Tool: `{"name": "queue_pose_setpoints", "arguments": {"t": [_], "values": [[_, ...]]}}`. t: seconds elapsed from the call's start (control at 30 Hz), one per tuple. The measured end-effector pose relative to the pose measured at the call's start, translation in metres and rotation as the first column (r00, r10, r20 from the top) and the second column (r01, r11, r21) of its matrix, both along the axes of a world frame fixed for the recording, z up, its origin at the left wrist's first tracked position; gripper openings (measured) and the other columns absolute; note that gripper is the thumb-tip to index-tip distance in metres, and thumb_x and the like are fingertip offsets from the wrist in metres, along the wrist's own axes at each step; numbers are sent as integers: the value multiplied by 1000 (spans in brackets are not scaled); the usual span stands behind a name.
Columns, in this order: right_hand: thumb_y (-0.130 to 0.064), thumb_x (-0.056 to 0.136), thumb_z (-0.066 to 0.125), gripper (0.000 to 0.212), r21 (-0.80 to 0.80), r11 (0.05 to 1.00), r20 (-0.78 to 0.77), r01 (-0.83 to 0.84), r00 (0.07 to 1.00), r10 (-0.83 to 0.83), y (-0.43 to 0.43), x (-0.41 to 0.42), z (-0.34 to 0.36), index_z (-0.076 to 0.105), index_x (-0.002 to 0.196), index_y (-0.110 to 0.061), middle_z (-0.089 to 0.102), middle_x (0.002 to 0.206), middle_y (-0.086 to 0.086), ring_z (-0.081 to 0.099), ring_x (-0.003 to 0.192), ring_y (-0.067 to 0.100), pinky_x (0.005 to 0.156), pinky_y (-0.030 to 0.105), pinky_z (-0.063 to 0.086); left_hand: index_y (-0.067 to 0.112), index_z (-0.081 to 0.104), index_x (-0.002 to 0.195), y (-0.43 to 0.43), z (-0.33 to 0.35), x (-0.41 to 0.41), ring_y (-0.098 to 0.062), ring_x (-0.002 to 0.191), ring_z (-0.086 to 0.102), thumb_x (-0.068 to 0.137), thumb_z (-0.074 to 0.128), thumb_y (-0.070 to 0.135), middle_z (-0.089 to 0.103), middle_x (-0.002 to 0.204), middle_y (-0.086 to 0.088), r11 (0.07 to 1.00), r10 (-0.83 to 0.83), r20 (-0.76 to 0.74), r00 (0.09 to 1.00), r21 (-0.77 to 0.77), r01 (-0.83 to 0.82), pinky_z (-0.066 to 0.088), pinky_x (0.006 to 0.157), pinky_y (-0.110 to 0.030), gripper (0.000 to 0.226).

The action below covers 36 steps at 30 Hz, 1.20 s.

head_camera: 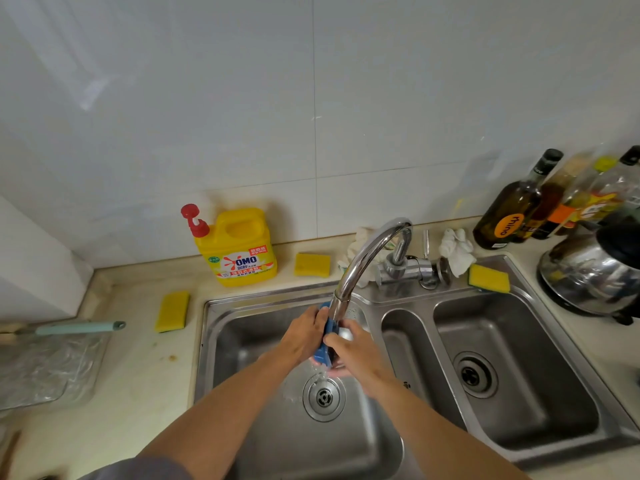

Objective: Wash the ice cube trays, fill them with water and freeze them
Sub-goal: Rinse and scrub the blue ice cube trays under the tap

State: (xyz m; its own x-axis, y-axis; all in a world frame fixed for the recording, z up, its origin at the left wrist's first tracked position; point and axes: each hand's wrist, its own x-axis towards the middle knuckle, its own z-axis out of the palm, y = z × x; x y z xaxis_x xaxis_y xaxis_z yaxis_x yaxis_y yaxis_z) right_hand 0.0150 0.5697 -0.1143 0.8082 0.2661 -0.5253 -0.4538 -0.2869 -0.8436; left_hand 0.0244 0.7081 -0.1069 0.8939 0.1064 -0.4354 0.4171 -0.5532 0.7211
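Hands meet under the tap [363,258] over the left sink basin [249,344], left hand [303,336] and right hand [360,355] each gripping the blue ice cube tray [324,353] held upright between them.

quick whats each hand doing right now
left hand: grips the blue plastic ice cube tray under the curved chrome tap.
right hand: grips the same tray, thumb on top.
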Motion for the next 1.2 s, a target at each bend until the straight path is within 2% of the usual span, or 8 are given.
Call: {"name": "queue_pose_setpoints", "arguments": {"t": [0.17, 0.3, 0.4, 0.5, 0.67, 0.77, 0.97, 1.2], "values": [[-24, 93, 68, 44, 17, 1000, -32, -14, 999, 15, 5, 2, 0, 53, 134, -21, 73, 113, 13, 76, 95, 27, 82, 47, 64, 12, 59, 119, 3, -1, 2, -21, 94, 65, 110, 26, 42, 67, 108, -10, 999, -29, -11, 1000, 29, 29, 52, 91, -36, 45], [-33, 89, 68, 57, -123, 992, 26, -30, 999, 33, -20, 6, 3, 49, 142, -23, 66, 115, 6, 73, 89, 18, 65, 30, 64, 15, 53, 111, 43, -5, 1, -19, 82, 62, 110, 26, 43, 63, 99, -9, 993, 44, -97, 994, 112, -33, 53, 84, -38, 39], [-28, 92, 70, 64, -191, 981, -51, 15, 998, -25, -72, 20, -4, 45, 150, -18, 68, 113, 8, 76, 83, 25, 73, 41, 66, 12, 53, 107, 94, -1, 3, -35, 86, 69, 109, 32, 41, 68, 100, -21, 952, 294, -193, 936, -26, -305, 61, 80, -49, 36], [-25, 90, 72, 69, -188, 980, -128, -69, 991, 45, -87, 19, -3, 42, 152, -18, 68, 106, 8, 75, 80, 25, 80, 48, 64, 13, 56, 111, 73, 11, 8, -29, 71, 70, 107, 33, 47, 68, 90, -17, 947, 242, -242, 940, -154, -284, 62, 58, -40, 40], [-38, 82, 70, 81, -235, 961, -60, -143, 989, 133, -89, 8, 0, 37, 154, -22, 67, 121, 11, 68, 83, 13, 72, 30, 64, 12, 57, 122, 9, 8, 2, -34, 98, 71, 106, 32, 54, 67, 114, -19, 981, 82, -172, 982, -160, -110, 62, 80, -51, 51], [-45, 76, 74, 90, -319, 940, -50, -118, 993, 108, -111, 0, 0, 37, 154, -18, 63, 108, 3, 61, 83, 15, 67, 26, 50, 8, 51, 123, -5, 2, -3, -34, 101, 69, 103, 41, 56, 65, 114, -19, 958, 162, -179, 970, -210, -198, 59, 89, -54, 52], [-36, 81, 75, 73, -508, 854, 54, -108, 986, 157, -168, -18, -3, 45, 146, -23, 64, 118, -12, 62, 96, 3, 72, 19, 45, 14, 50, 127, -19, -15, -5, -33, 100, 69, 102, 54, 42, 65, 115, -16, 864, 275, -236, 932, -365, -347, 60, 88, -53, 38], [-17, 89, 71, 51, -787, 540, 33, -297, 855, 517, -232, -36, -14, 50, 134, -25, 63, 126, -3, 59, 105, 12, 87, 24, 53, 19, 60, 112, -34, -23, 3, -34, 105, 66, 96, 66, 31, 69, 116, -14, 631, 380, -376, 845, -563, -534, 52, 99, -53, 20]]}}
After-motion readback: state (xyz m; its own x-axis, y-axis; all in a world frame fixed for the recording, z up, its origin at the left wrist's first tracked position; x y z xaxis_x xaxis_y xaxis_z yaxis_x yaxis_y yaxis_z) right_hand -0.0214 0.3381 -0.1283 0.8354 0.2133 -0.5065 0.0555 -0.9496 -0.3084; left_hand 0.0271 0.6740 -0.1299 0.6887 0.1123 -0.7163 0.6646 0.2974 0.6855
